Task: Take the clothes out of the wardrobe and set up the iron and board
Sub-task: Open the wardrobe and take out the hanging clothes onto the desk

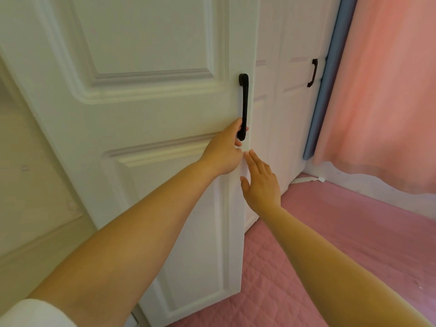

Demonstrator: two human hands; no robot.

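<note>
A white panelled wardrobe door (pixel 146 114) fills the left and centre of the head view, swung partly outward. A long black handle (pixel 244 100) runs down near its right edge. My left hand (pixel 224 152) is curled around the lower end of that handle. My right hand (pixel 260 180) is just below and right of it, fingers spread, fingertips close to the door's edge, holding nothing. The wardrobe's inside, clothes, iron and board are not in view.
A second white wardrobe door (pixel 292 102) with a dark handle (pixel 312 73) stands closed further right. A blue strip (pixel 328 74) and a pink curtain (pixel 382 90) hang at the right. Pink quilted covering (pixel 342 232) lies below.
</note>
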